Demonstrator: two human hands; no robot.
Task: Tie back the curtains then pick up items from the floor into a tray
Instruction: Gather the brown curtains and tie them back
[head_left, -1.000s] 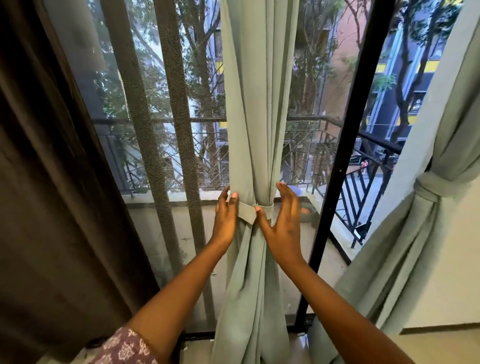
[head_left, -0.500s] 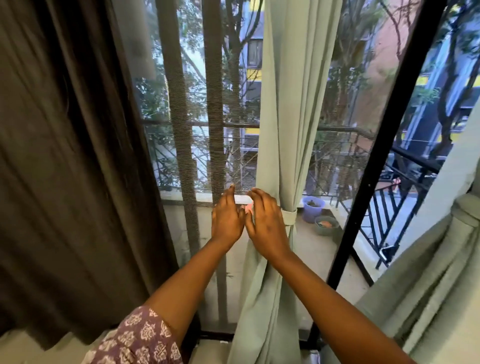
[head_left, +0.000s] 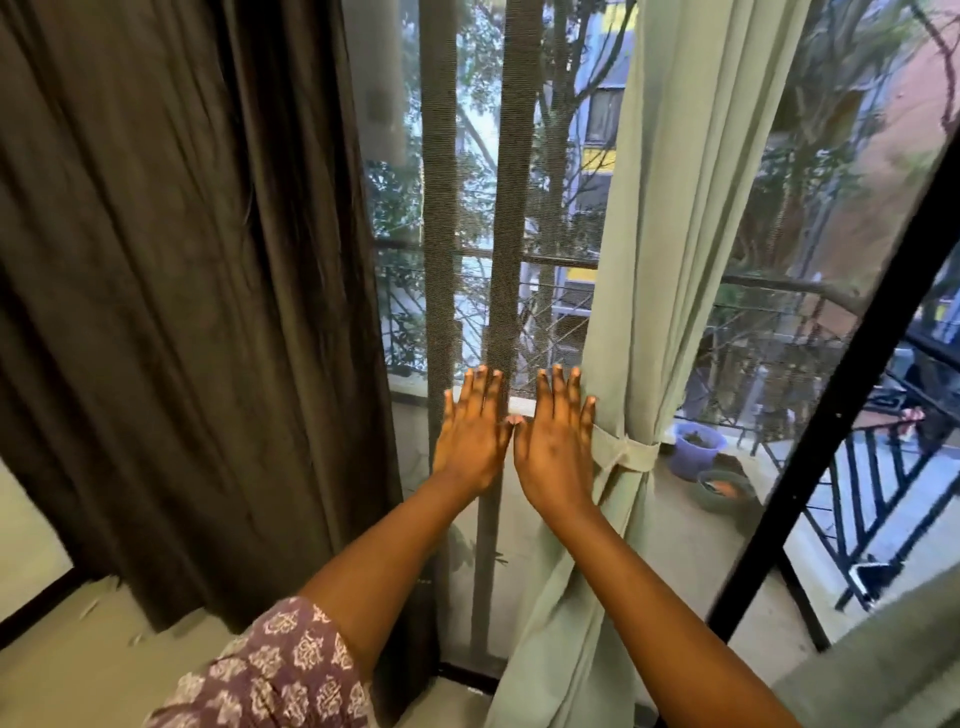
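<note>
The green curtain (head_left: 670, 260) hangs right of centre in the frame, gathered at its waist by a pale tie band (head_left: 626, 453) that wraps it and looks knotted at the front; below the band the cloth fans out in loose folds to the floor; above it the pleats run straight and narrow. The right hand (head_left: 556, 441) is flat with fingers straight and close together, its outer edge touching the curtain just left of the band; the left hand (head_left: 475, 431) is likewise flat and holds nothing, just beside the right with the thumbs nearly meeting, in front of the mesh screen (head_left: 467, 208). This curtain seems tied already, so I judge the step in hand to be moving on to the brown curtain (head_left: 182, 286), which fills the left of the frame and hangs loose and untied; to do it well, sweep its whole width into one bundle with both hands, squeeze the folds tight at waist height, then wrap a band snugly enough not to slip. The brown cloth looks heavy and velvety, so it likely needs a firmer grip than the thin matte green one. Behind are dark window bars, a black door frame (head_left: 852, 389) slanting at right, and a balcony railing (head_left: 883, 493) with plant pots (head_left: 696, 447); no tray is in view.
</note>
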